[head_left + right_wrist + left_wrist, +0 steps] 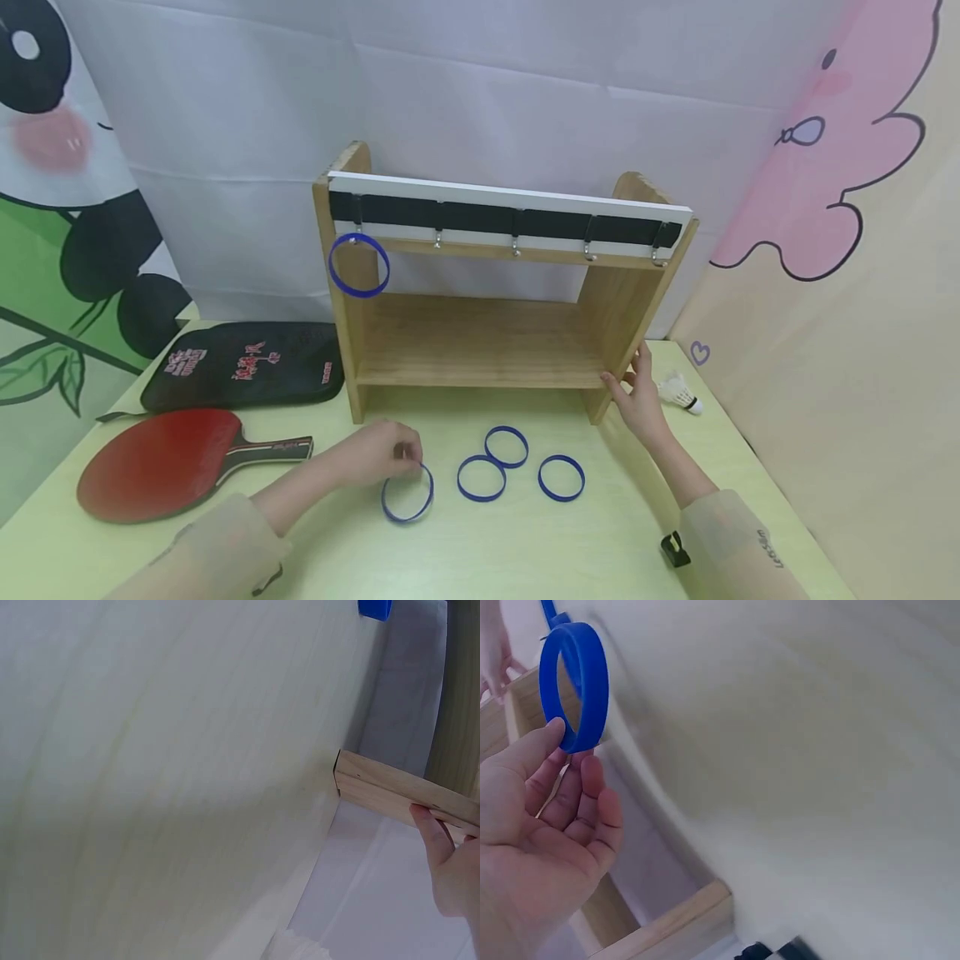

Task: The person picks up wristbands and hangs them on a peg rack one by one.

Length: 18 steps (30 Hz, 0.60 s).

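Observation:
My left hand (378, 454) pinches a blue wristband (594, 690) between thumb and fingers, and the band stands tilted over the table. My right hand (640, 404) grips the right side panel of a wooden rack (480, 342), thumb at the panel's front edge. Across the rack's upper front runs a white and black bar with several small metal hooks (516, 248). From the leftmost hook hangs another blue wristband (359, 293). Three more wristbands lie on the table between my hands, including one at the right (561, 499).
A red table tennis paddle (161, 467) lies at the left, with a black paddle case (247, 367) behind it. To the right of the rack lies a shuttlecock (681, 393). A white cloth (480, 100) hangs behind the rack.

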Tool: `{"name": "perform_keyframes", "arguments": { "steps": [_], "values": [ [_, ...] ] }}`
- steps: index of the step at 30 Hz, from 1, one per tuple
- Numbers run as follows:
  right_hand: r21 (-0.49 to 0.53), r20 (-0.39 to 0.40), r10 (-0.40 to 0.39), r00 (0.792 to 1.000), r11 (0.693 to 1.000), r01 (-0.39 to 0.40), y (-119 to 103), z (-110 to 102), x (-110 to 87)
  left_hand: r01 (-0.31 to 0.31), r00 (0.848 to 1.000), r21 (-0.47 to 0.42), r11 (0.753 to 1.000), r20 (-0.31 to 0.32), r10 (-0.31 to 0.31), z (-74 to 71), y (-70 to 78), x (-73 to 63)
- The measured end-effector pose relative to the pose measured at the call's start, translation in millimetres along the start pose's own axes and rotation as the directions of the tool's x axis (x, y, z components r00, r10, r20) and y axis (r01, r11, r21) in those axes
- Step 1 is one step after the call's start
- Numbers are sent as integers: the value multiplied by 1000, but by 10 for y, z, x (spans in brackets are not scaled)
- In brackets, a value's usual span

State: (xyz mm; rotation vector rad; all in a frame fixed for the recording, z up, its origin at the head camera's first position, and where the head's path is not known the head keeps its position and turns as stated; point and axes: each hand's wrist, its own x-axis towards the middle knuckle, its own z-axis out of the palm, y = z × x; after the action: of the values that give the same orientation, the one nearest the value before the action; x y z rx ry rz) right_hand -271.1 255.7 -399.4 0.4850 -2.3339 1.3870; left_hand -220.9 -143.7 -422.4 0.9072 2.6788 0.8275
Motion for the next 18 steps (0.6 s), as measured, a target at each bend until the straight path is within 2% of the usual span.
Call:
{"name": "perform_keyframes", "arguments": {
  "steps": [5,13,18],
  "values": [
    [-1,-1,-3,1000,1000,3,-8,-6,12,-22,999,-5,1000,-35,21,-121,113,-8],
    [-7,-1,4,1000,1000,-4,2,-2,18,6,999,-1,1000,-47,-6,-312,319,-36],
    [-7,-4,-3,1000,1000,3,16,2,8,-33,997,11,999,-76,34,-419,442,-70]
  ]
}}
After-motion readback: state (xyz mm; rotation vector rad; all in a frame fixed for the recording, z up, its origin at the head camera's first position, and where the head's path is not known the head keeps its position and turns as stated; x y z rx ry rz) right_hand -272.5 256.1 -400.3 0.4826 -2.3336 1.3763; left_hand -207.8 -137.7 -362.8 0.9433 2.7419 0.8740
